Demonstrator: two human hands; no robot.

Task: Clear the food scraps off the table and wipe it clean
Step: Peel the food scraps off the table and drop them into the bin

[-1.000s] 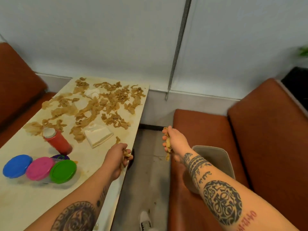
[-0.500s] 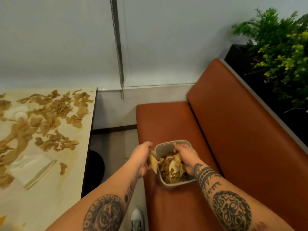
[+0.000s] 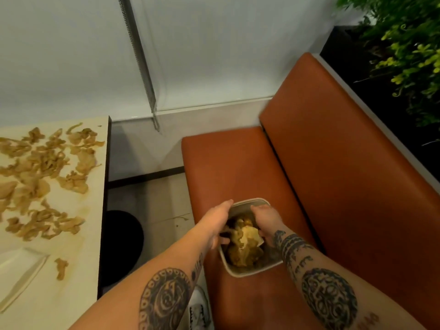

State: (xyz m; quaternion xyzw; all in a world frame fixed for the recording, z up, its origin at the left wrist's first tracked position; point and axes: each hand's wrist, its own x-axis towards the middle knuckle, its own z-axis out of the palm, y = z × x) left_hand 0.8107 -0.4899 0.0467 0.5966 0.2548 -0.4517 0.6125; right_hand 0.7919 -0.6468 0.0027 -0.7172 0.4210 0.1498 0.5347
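Head view. Two hands meet over one grey rectangular container (image 3: 251,273), which stands on the orange seat (image 3: 238,167) at lower centre of the frame.

The left hand (image 3: 217,225) reaches in over the container's left rim. Its fingers are bent downward and touch the scraps inside. Its grip is hidden by the back of the hand, so it cannot be told whether it is released or grasping.

The right hand (image 3: 266,221) comes in over the far right rim. Its fingers are curled down onto the pile beside a pale piece, and whether that grip is closed on anything cannot be told either.

The container holds a heap of brown and pale food scraps (image 3: 242,252) that rises close to its rim.

One desk (image 3: 71,303) occupies the left edge of the frame. It carries many more tan scraps (image 3: 42,175), too tangled to count, spread across its upper part, and one lone scrap (image 3: 61,267) lies lower down near the desk's right edge. One white napkin (image 3: 19,275) lies at lower left.

Between desk and seat are one black round base (image 3: 123,244) on the floor and one white shoe (image 3: 197,310) at the bottom edge. A green plant (image 3: 404,44) fills the upper right.
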